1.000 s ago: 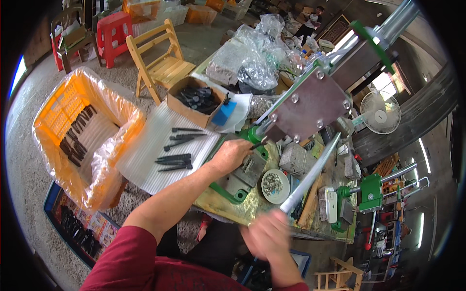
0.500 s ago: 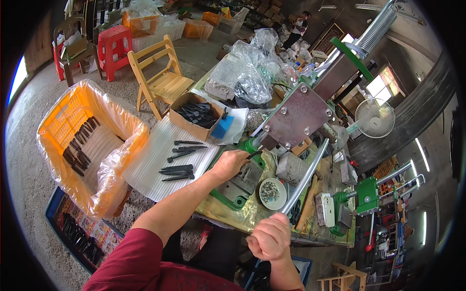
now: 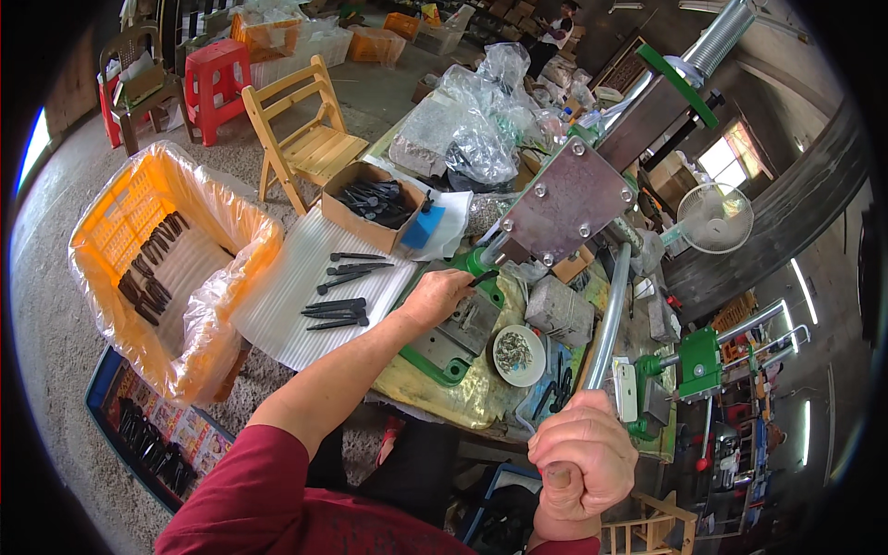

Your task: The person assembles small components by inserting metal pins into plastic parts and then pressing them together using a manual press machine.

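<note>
My left hand (image 3: 437,298) is closed on a slim black piece (image 3: 483,277), holding it over the steel fixture (image 3: 466,326) on the green base of a hand press (image 3: 566,202). My fingers hide most of that piece. Lower right, my right hand (image 3: 585,455) wraps round the end of the press's metal lever (image 3: 608,319). Left of the press, several long black pieces with one thicker end (image 3: 337,310) lie on a white foam sheet (image 3: 277,310). A white bowl (image 3: 518,356) of small metal parts stands beside the base.
An open carton (image 3: 372,203) holds more black pieces. An orange crate (image 3: 153,231) lined with plastic stands at the left, above a blue tray (image 3: 104,393). Near the lever are a grey block (image 3: 560,314) and a second green press (image 3: 700,363). A wooden chair (image 3: 319,148) stands beyond.
My right hand has moved to the right with the lever and looks larger in view. My left hand stays at the fixture, still holding the black piece.
</note>
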The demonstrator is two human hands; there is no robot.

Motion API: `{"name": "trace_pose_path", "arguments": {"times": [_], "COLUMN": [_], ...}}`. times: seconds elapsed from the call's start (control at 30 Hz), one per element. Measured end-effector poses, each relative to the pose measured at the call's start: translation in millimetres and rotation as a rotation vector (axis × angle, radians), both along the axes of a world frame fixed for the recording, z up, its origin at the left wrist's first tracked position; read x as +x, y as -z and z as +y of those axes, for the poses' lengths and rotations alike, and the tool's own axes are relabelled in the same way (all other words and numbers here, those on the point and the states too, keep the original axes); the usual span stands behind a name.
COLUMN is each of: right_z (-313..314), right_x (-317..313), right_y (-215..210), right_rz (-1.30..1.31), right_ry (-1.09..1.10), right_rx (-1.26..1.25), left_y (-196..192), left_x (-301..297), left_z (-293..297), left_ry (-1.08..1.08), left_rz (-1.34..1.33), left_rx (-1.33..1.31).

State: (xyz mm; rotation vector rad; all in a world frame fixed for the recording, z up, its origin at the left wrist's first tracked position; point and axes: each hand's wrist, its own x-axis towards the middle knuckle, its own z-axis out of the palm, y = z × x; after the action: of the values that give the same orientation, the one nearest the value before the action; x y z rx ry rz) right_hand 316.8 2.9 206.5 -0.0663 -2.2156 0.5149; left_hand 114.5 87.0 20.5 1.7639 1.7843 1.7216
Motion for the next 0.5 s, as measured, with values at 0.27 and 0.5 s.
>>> {"name": "trace_pose_path", "arguments": {"times": [0.27,0.5], "right_z": [27.2,41.2], "right_x": [-8.0,-9.6], "right_y": [80.0,99.1], "right_rz": [-0.082,-0.142], "right_ry": [0.087,0.019], "right_rx": [0.34,0.386], "left_y": [-0.4,3.3], "left_x": [1.1,-0.5], "left_z": [0.2,3.6], "left_ry": [0.004,-0.009], "left_rz": [0.004,0.006], "left_rx": [0.002,0.04]}}
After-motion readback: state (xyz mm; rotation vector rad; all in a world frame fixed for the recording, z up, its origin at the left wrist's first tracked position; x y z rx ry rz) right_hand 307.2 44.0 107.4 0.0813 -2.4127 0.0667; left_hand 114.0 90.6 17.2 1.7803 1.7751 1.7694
